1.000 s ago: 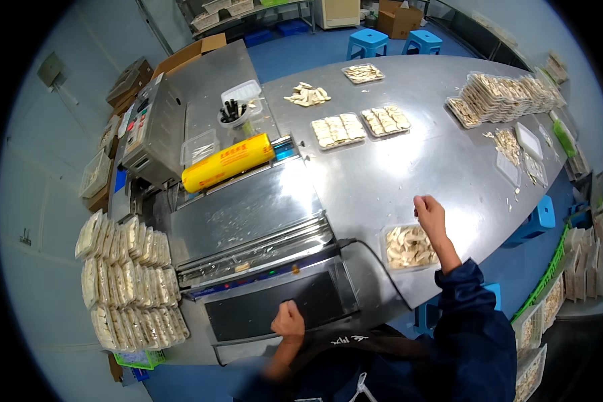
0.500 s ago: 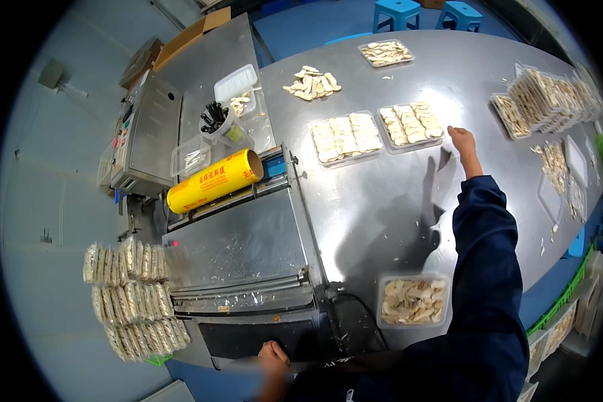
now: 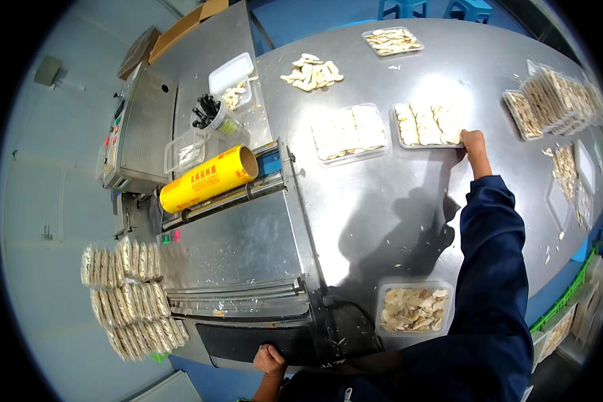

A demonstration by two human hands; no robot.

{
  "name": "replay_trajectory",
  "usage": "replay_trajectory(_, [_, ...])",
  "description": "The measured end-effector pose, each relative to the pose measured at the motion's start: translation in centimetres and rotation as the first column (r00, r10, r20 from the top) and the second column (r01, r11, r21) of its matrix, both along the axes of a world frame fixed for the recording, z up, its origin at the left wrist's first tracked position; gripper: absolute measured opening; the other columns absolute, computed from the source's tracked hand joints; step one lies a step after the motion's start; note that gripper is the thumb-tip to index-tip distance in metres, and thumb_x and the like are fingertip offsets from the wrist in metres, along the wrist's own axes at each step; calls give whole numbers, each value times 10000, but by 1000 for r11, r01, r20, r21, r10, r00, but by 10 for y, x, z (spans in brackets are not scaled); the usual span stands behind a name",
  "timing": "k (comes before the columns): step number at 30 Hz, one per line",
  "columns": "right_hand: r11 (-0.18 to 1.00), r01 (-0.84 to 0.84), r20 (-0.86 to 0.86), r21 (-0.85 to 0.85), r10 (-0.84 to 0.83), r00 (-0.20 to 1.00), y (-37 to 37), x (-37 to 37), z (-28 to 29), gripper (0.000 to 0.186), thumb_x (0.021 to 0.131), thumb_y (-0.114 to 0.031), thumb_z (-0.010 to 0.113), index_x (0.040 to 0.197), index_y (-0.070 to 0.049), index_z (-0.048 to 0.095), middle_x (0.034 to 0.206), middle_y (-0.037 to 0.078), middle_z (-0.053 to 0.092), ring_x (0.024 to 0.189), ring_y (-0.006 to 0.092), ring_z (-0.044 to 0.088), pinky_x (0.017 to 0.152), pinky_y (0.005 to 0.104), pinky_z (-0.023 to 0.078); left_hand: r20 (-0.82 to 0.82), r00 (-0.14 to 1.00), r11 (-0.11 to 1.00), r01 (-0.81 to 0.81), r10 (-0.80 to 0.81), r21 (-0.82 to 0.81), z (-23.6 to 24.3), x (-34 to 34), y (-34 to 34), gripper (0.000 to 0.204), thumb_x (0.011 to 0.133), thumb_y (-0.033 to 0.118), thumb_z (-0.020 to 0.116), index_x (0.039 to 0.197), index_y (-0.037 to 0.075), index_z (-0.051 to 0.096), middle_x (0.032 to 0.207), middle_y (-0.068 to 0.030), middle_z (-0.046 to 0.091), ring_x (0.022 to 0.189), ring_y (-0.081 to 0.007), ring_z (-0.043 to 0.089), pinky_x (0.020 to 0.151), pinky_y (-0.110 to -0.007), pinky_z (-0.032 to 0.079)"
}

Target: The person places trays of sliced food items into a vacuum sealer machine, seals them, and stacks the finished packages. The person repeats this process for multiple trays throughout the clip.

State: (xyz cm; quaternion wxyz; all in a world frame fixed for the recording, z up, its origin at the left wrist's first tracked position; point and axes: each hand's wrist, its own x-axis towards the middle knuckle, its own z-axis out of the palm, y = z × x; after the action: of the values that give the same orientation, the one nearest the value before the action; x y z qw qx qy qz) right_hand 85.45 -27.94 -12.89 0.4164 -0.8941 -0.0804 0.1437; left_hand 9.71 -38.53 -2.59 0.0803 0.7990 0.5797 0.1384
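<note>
My right hand (image 3: pixel 473 142) is stretched far across the steel table and grips the near right corner of a clear tray of pale slices (image 3: pixel 427 125). A second filled tray (image 3: pixel 350 133) lies just left of it. Another tray of pale slices (image 3: pixel 413 308) sits near my body, under my right sleeve. My left hand (image 3: pixel 269 360) rests with fingers curled on the front edge of the wrapping machine (image 3: pixel 238 249). A yellow roll of film (image 3: pixel 208 179) lies across the machine's back.
Stacks of wrapped trays (image 3: pixel 128 298) stand left of the machine. A loose heap of slices (image 3: pixel 312 72), a far tray (image 3: pixel 391 40) and stacked trays (image 3: pixel 556 100) lie on the table (image 3: pixel 382 214). A control box (image 3: pixel 137 127) and a cup of black pens (image 3: pixel 208 110) are at the back left.
My right arm has reached from the near tray out to the far tray and taken hold of its corner. My head has leaned forward over the table. The left hand stayed on the machine's edge.
</note>
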Motion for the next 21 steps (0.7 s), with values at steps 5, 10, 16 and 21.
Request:
replay_trajectory(5, [983, -21, -65, 181, 34, 997, -60, -50, 58, 264, 765, -136, 565, 659, 107, 563, 601, 120, 548, 508, 195, 519, 460, 335, 405, -15, 1000, 998, 6, -5, 60, 0, -4, -1, 109, 820, 104, 500, 737, 53, 549, 627, -131, 540, 541, -333, 530, 496, -399, 432])
replay_trajectory(10, [945, -108, -148, 308, 159, 976, -98, -172, 155, 251, 809, -149, 559, 719, 84, 574, 640, 84, 566, 531, 159, 530, 501, 294, 437, 121, 992, 995, 24, -36, 101, -4, -8, 3, 92, 822, 123, 531, 763, 65, 572, 661, -113, 578, 562, -307, 562, 523, -389, 455])
replay_trajectory(16, [903, -176, -274, 393, 297, 915, -111, -343, 192, 250, 845, -187, 563, 704, 20, 565, 613, 30, 532, 510, 96, 481, 497, 248, 430, 435, 898, 971, 155, -63, -180, 9, -11, 21, 102, 857, 166, 549, 843, 79, 601, 712, -102, 600, 617, -270, 592, 551, -344, 463])
replay_trajectory(21, [890, -164, -293, 424, 307, 906, -93, -468, 196, 254, 848, -177, 556, 708, 35, 571, 632, 36, 547, 508, 92, 482, 494, 237, 438, 810, 554, 792, 400, 192, -462, 86, -12, 117, 235, 925, 191, 471, 1026, -3, 558, 692, -4, 545, 637, -63, 486, 573, -221, 409])
